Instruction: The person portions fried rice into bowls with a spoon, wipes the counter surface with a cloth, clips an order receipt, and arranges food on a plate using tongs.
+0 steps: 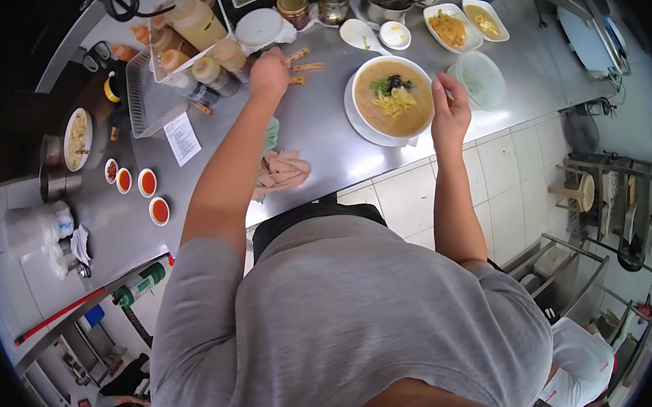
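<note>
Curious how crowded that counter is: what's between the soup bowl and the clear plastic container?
In the head view, the right hand shows between bowl and container.

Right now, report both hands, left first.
Left hand: curled beside the small wooden pieces; whether it holds anything cannot be told.
Right hand: open, loosely curved beside the soup bowl, nothing visible in its grip.

A long, glossy grey stainless-steel desk (325, 132) sweeps right across, bright light gleaming off its top! Below it, square white floor tiles (501, 165) spread out, and over on the right, silvery metal-tube racking (576, 246) and a round, dark grey fan (582, 131).
</note>
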Demonstrator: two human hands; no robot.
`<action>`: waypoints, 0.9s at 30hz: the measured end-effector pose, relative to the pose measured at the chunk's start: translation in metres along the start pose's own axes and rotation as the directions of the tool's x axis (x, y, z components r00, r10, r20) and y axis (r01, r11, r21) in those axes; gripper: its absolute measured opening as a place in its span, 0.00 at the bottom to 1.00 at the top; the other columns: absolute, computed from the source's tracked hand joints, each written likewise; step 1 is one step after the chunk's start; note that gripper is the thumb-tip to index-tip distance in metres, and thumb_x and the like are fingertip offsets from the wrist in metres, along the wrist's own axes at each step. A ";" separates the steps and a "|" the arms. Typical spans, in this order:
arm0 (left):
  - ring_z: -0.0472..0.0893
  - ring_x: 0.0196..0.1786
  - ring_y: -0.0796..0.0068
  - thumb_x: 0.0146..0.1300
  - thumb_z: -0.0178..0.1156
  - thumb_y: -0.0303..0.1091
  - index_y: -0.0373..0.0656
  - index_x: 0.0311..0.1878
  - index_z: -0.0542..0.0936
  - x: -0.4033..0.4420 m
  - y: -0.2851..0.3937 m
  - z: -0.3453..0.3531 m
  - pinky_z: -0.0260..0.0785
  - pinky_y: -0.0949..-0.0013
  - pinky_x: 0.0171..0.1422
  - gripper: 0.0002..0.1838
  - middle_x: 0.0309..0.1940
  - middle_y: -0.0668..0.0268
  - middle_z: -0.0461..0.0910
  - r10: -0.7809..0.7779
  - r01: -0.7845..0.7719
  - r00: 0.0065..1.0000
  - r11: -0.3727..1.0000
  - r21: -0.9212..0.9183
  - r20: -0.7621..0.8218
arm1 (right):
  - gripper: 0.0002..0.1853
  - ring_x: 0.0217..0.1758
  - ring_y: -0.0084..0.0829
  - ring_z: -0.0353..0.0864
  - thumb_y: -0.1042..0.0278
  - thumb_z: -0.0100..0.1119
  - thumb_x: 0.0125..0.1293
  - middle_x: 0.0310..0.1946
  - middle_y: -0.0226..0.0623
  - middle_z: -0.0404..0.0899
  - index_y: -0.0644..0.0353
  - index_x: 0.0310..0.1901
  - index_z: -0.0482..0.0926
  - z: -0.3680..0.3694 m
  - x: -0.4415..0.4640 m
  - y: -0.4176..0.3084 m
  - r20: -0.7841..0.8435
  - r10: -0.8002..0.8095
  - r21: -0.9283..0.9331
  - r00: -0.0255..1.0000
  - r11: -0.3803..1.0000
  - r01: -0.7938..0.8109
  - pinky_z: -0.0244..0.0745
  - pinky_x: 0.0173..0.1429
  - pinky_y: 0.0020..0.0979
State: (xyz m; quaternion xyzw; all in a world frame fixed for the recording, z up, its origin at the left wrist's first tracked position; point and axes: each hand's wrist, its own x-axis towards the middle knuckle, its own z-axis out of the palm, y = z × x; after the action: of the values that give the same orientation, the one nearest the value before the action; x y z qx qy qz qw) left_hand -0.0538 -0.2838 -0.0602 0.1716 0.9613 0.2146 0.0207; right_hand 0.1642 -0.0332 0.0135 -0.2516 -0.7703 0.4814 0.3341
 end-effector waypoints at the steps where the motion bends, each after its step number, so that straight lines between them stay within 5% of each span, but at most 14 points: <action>1: 0.82 0.32 0.64 0.54 0.65 0.30 0.41 0.38 0.80 -0.004 0.006 -0.004 0.74 0.65 0.39 0.09 0.28 0.63 0.82 0.086 -0.093 0.992 0.993 -0.071 -0.096 | 0.14 0.45 0.28 0.77 0.63 0.59 0.66 0.44 0.39 0.78 0.62 0.49 0.79 -0.002 0.001 -0.003 -0.005 0.024 0.013 1.000 1.000 -0.024 0.73 0.48 0.26; 5: 0.80 0.27 0.77 0.53 0.67 0.27 0.36 0.40 0.82 -0.004 0.021 -0.019 0.72 0.73 0.31 0.11 0.27 0.63 0.82 0.150 -0.025 0.962 0.878 -0.478 0.226 | 0.14 0.45 0.26 0.77 0.67 0.59 0.65 0.41 0.37 0.80 0.65 0.49 0.79 -0.024 0.013 0.021 -0.094 0.125 0.043 0.988 0.992 -0.122 0.70 0.51 0.25; 7: 0.79 0.25 0.81 0.52 0.68 0.25 0.33 0.41 0.82 0.005 0.028 -0.022 0.72 0.76 0.28 0.12 0.27 0.63 0.82 0.133 0.155 0.870 0.841 -0.519 0.475 | 0.15 0.45 0.25 0.77 0.68 0.59 0.63 0.40 0.38 0.81 0.66 0.49 0.80 -0.038 0.023 0.043 -0.128 0.200 0.029 0.971 0.980 -0.198 0.70 0.51 0.26; 10: 0.79 0.26 0.80 0.51 0.68 0.25 0.32 0.39 0.83 0.015 0.038 -0.014 0.73 0.75 0.27 0.11 0.27 0.61 0.83 0.137 0.178 0.734 0.906 -0.383 0.665 | 0.15 0.46 0.26 0.78 0.68 0.59 0.63 0.41 0.39 0.81 0.66 0.49 0.80 -0.046 0.030 0.062 -0.103 0.232 -0.061 0.967 0.969 -0.239 0.71 0.51 0.26; 14: 0.79 0.24 0.77 0.52 0.71 0.31 0.32 0.43 0.81 0.013 0.038 0.039 0.74 0.75 0.28 0.17 0.27 0.61 0.82 0.218 0.232 0.745 0.802 -0.551 0.631 | 0.16 0.43 0.28 0.80 0.65 0.59 0.64 0.40 0.38 0.82 0.66 0.49 0.79 -0.039 0.036 0.103 0.057 0.235 -0.148 0.970 0.963 -0.225 0.72 0.51 0.27; 15: 0.79 0.23 0.77 0.52 0.72 0.35 0.31 0.46 0.80 0.006 0.036 0.044 0.74 0.74 0.27 0.21 0.26 0.61 0.82 0.172 0.267 0.800 0.756 -0.597 0.575 | 0.17 0.42 0.28 0.80 0.62 0.58 0.66 0.39 0.37 0.83 0.66 0.50 0.79 -0.033 0.037 0.120 0.053 0.200 -0.147 0.978 0.971 -0.191 0.72 0.49 0.28; 16: 0.79 0.22 0.75 0.52 0.72 0.46 0.32 0.52 0.77 -0.008 0.036 0.049 0.75 0.73 0.28 0.31 0.25 0.61 0.81 0.039 0.333 0.875 0.674 -0.659 0.483 | 0.20 0.43 0.28 0.79 0.56 0.57 0.67 0.41 0.37 0.82 0.65 0.51 0.79 -0.026 0.033 0.105 0.080 0.369 -0.055 0.926 0.929 -0.365 0.72 0.47 0.29; 17: 0.80 0.26 0.73 0.51 0.70 0.54 0.31 0.56 0.73 -0.019 0.038 0.050 0.76 0.72 0.30 0.38 0.29 0.57 0.81 -0.105 0.288 0.927 0.815 -0.504 0.360 | 0.25 0.46 0.27 0.78 0.49 0.54 0.67 0.43 0.39 0.81 0.65 0.52 0.78 -0.018 0.031 0.099 0.096 0.483 0.009 0.870 0.874 -0.486 0.72 0.47 0.28; 18: 0.81 0.29 0.69 0.55 0.62 0.63 0.30 0.54 0.73 -0.030 0.040 0.051 0.77 0.69 0.31 0.41 0.31 0.53 0.80 -0.202 0.549 0.783 0.669 -0.501 0.588 | 0.33 0.45 0.25 0.76 0.39 0.51 0.66 0.47 0.39 0.79 0.65 0.56 0.75 -0.012 0.031 0.105 0.154 0.515 0.028 0.843 0.851 -0.525 0.70 0.42 0.27; 20: 0.81 0.39 0.64 0.57 0.48 0.74 0.32 0.52 0.73 -0.078 0.070 0.015 0.77 0.61 0.43 0.46 0.40 0.53 0.78 -0.075 0.781 0.592 0.298 -0.548 0.803 | 0.41 0.41 0.26 0.74 0.32 0.47 0.65 0.42 0.40 0.79 0.74 0.51 0.76 -0.007 0.035 0.114 0.232 0.576 -0.068 0.784 0.814 -0.577 0.70 0.43 0.27; 22: 0.81 0.43 0.64 0.59 0.52 0.69 0.33 0.53 0.73 -0.098 0.075 0.033 0.76 0.59 0.48 0.41 0.46 0.55 0.77 0.200 0.752 0.624 0.109 -0.650 0.755 | 0.38 0.45 0.30 0.77 0.35 0.47 0.67 0.44 0.42 0.79 0.74 0.51 0.75 -0.004 0.039 0.119 0.268 0.591 0.019 0.761 0.786 -0.618 0.72 0.50 0.31; 24: 0.81 0.44 0.65 0.61 0.56 0.62 0.34 0.54 0.73 -0.103 0.085 0.046 0.77 0.60 0.48 0.36 0.46 0.56 0.77 0.107 0.670 0.704 0.228 -0.706 0.702 | 0.34 0.47 0.30 0.78 0.41 0.47 0.69 0.47 0.42 0.79 0.73 0.52 0.75 -0.003 0.038 0.113 0.314 0.572 0.114 0.758 0.769 -0.629 0.72 0.51 0.28; 27: 0.81 0.44 0.66 0.62 0.59 0.56 0.33 0.55 0.72 -0.102 0.085 0.043 0.77 0.61 0.48 0.33 0.46 0.56 0.78 0.050 0.679 0.711 0.211 -0.703 0.702 | 0.32 0.48 0.31 0.79 0.43 0.48 0.70 0.49 0.42 0.78 0.72 0.54 0.73 -0.003 0.034 0.110 0.310 0.567 0.091 0.763 0.781 -0.618 0.73 0.50 0.31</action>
State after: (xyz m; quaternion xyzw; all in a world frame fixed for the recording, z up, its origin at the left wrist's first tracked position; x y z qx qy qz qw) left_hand 0.0739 -0.2289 -0.0668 -0.0351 0.5914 0.6609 0.4608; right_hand 0.1518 0.0376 -0.0759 -0.3833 -0.6391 0.6620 0.0799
